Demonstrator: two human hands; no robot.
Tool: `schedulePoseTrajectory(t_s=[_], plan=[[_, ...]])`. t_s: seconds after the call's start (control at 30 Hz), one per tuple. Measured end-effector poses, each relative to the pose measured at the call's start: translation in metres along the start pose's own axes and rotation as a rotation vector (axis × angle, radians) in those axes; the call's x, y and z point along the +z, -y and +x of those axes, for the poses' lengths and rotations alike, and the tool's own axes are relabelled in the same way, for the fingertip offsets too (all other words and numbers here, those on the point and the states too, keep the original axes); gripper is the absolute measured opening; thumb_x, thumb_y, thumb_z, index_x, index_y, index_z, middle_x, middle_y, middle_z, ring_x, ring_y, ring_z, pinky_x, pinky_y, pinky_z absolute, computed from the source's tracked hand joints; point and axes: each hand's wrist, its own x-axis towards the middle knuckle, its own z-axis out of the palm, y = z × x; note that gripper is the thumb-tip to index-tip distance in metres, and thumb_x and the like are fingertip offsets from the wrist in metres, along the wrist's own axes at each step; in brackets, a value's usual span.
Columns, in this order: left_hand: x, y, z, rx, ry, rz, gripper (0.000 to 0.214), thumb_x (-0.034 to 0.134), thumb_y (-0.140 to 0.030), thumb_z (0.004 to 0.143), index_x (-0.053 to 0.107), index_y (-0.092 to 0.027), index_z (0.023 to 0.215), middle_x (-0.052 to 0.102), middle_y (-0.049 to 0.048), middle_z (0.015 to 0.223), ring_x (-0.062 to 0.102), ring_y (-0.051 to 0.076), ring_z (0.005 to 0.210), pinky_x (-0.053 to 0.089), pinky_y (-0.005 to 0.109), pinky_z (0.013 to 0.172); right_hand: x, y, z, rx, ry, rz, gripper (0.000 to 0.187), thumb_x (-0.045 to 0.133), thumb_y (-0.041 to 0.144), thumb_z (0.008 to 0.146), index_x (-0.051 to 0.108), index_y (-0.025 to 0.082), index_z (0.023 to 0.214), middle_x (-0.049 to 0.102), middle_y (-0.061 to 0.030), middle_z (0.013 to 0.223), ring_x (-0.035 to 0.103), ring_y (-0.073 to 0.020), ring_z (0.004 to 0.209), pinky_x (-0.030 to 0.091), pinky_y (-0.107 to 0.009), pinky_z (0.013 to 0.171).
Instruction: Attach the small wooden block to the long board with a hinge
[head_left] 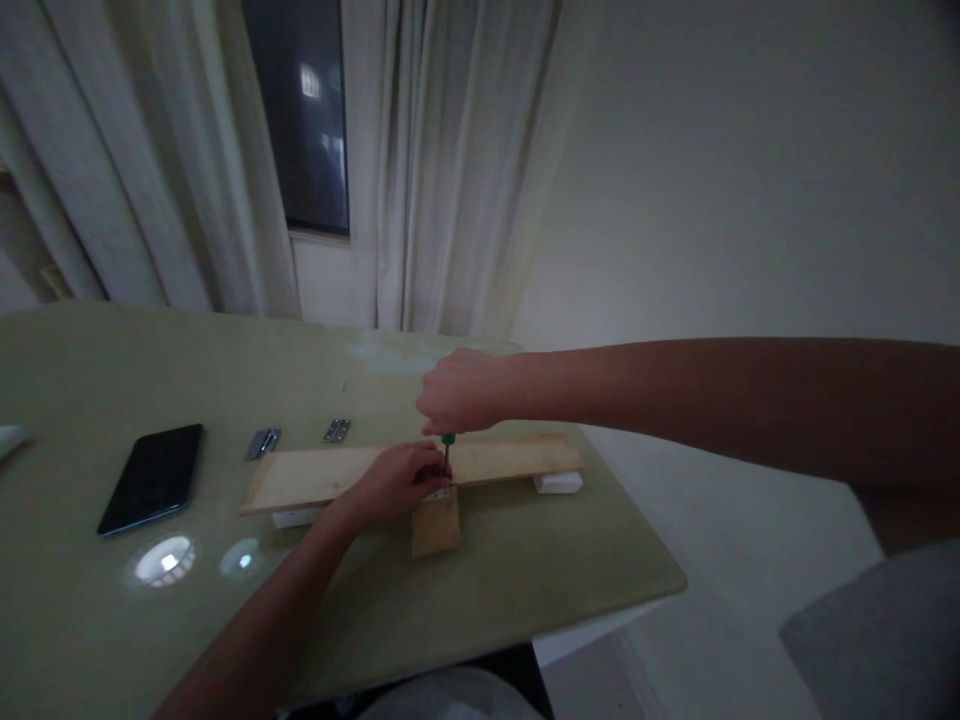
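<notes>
My screwdriver [448,440], green-handled with a thin dark shaft, stands nearly upright over a silvery, holed metal plate [439,493], where a small tan wooden piece [436,526] meets a long pale board [517,459]. My right hand [463,390] grips the handle from above; my left hand [401,478] curls beside the shaft, though I can't tell whether it pinches anything. White blocks [559,483] sit beneath the board on the greenish table [525,575].

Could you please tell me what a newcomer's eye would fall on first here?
Probably the right hand, gripping a green screwdriver upright at the near edge of the long wooden board, with the left hand just below. Next, the black tablet lying left on the greenish table.
</notes>
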Motion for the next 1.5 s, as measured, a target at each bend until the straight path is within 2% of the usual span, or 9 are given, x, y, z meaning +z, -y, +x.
schedulePoseTrajectory(t_s=[0.13, 0.3, 0.43, 0.57, 0.73, 0.87, 1.03, 1.17, 1.5], plan=[[-0.001, -0.001, 0.0, 0.016, -0.007, 0.007, 0.014, 0.064, -0.03, 0.096, 0.072, -0.02, 0.089, 0.068, 0.0019, 0.086, 0.059, 0.016, 0.075, 0.036, 0.027, 0.067, 0.002, -0.003, -0.004, -0.087, 0.022, 0.045, 0.034, 0.08, 0.033, 0.089, 0.072, 0.02, 0.12, 0.075, -0.0105, 0.117, 0.071, -0.0237, 0.098, 0.046, -0.03, 0.073], [-0.001, -0.002, 0.0, -0.001, 0.0, -0.004, 0.012, 0.064, -0.029, 0.096, 0.073, -0.021, 0.094, 0.069, 0.0017, 0.086, 0.059, 0.016, 0.075, 0.036, 0.026, 0.068, 0.007, -0.004, -0.009, 0.043, -0.038, 0.017, 0.032, 0.059, 0.044, 0.104, 0.074, 0.016, 0.112, 0.076, -0.0141, 0.108, 0.072, -0.0267, 0.093, 0.043, -0.033, 0.067], [0.0, -0.001, 0.0, 0.014, -0.011, -0.004, 0.014, 0.064, -0.03, 0.097, 0.072, -0.02, 0.091, 0.067, 0.0017, 0.086, 0.059, 0.017, 0.076, 0.036, 0.027, 0.068, 0.01, -0.008, -0.013, -0.113, -0.033, 0.072, 0.034, 0.077, 0.037, 0.093, 0.068, 0.022, 0.122, 0.073, -0.0093, 0.12, 0.071, -0.0241, 0.097, 0.038, -0.029, 0.063], [-0.001, -0.001, -0.001, -0.013, -0.003, 0.002, 0.014, 0.065, -0.032, 0.096, 0.072, -0.021, 0.092, 0.067, 0.0009, 0.085, 0.058, 0.016, 0.075, 0.036, 0.027, 0.067, 0.012, -0.009, -0.015, 0.061, -0.087, 0.028, 0.037, 0.055, 0.048, 0.106, 0.074, 0.016, 0.109, 0.076, -0.0143, 0.105, 0.072, -0.0276, 0.09, 0.04, -0.033, 0.065], [-0.002, -0.002, -0.001, 0.007, -0.004, -0.001, 0.016, 0.064, -0.032, 0.097, 0.069, -0.02, 0.088, 0.065, 0.0005, 0.085, 0.057, 0.016, 0.075, 0.035, 0.027, 0.067, 0.009, -0.011, -0.018, -0.077, -0.055, 0.094, 0.036, 0.078, 0.039, 0.092, 0.07, 0.021, 0.122, 0.075, -0.0105, 0.119, 0.071, -0.025, 0.097, 0.04, -0.03, 0.065], [-0.001, 0.0, 0.0, 0.001, 0.001, 0.004, 0.015, 0.065, -0.032, 0.097, 0.071, -0.021, 0.091, 0.066, 0.0007, 0.085, 0.057, 0.016, 0.074, 0.036, 0.027, 0.067, 0.009, -0.01, -0.02, 0.112, -0.087, 0.058, 0.043, 0.053, 0.051, 0.106, 0.075, 0.015, 0.108, 0.077, -0.0158, 0.103, 0.073, -0.0286, 0.092, 0.042, -0.034, 0.067], [-0.002, -0.002, 0.0, 0.01, 0.001, -0.012, 0.017, 0.063, -0.034, 0.098, 0.071, -0.021, 0.091, 0.067, 0.0017, 0.088, 0.058, 0.016, 0.075, 0.037, 0.027, 0.068, 0.008, -0.014, -0.022, -0.073, -0.05, 0.072, 0.035, 0.076, 0.039, 0.094, 0.07, 0.018, 0.121, 0.075, -0.0118, 0.117, 0.072, -0.026, 0.099, 0.042, -0.031, 0.068], [-0.005, -0.005, -0.001, 0.005, 0.007, -0.018, 0.015, 0.064, -0.033, 0.097, 0.072, -0.021, 0.094, 0.067, 0.0019, 0.089, 0.059, 0.016, 0.077, 0.038, 0.027, 0.069, 0.011, -0.012, -0.02, 0.096, 0.019, 0.027, 0.037, 0.064, 0.047, 0.101, 0.073, 0.015, 0.116, 0.076, -0.0151, 0.109, 0.072, -0.0284, 0.096, 0.044, -0.033, 0.069], [-0.004, -0.005, 0.0, -0.003, 0.012, -0.008, 0.016, 0.064, -0.033, 0.097, 0.07, -0.02, 0.091, 0.065, 0.0018, 0.087, 0.057, 0.016, 0.074, 0.036, 0.027, 0.067, 0.009, -0.007, -0.021, -0.003, 0.034, 0.092, 0.042, 0.081, 0.04, 0.089, 0.072, 0.017, 0.123, 0.075, -0.014, 0.119, 0.071, -0.0276, 0.1, 0.048, -0.034, 0.075]])
